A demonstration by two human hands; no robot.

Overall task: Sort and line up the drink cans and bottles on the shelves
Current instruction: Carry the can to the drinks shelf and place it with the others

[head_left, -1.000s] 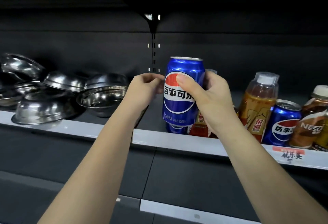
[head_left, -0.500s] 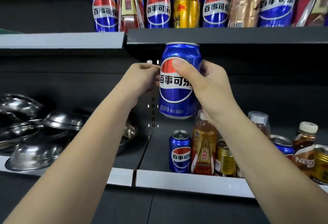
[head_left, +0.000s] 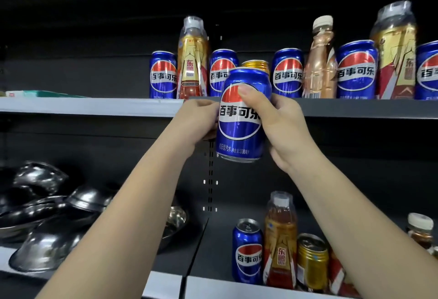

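Both hands are gripping one blue can [head_left: 243, 118], holding it upright in the air in front of the top shelf [head_left: 355, 108], so that its upper half is overlapping the shelf's front edge and its base is hanging well below it. The right hand [head_left: 282, 130] is wrapping around the can's right side, with its thumb lying across the red part of the logo. The left hand [head_left: 198, 121] is pressing against the can's left side, fingers curled out of sight behind it.

On the top shelf a row of drinks is standing: blue cans alternating with taller bottles. A gold bottle [head_left: 193, 59] is standing left of the held can, between two blue cans, and a gold can [head_left: 255, 64] is peeking out directly behind the held can's top. Further right a copper bottle [head_left: 320, 61] is standing between two more blue cans.

Below the top shelf, on the lower shelf [head_left: 237, 290], a small blue can [head_left: 247, 251], an amber bottle [head_left: 280, 239] and a short gold can [head_left: 312, 260] are standing side by side, almost straight beneath the held can. To the left of these, steel bowls [head_left: 47, 223] are lying heaped, several upside down.
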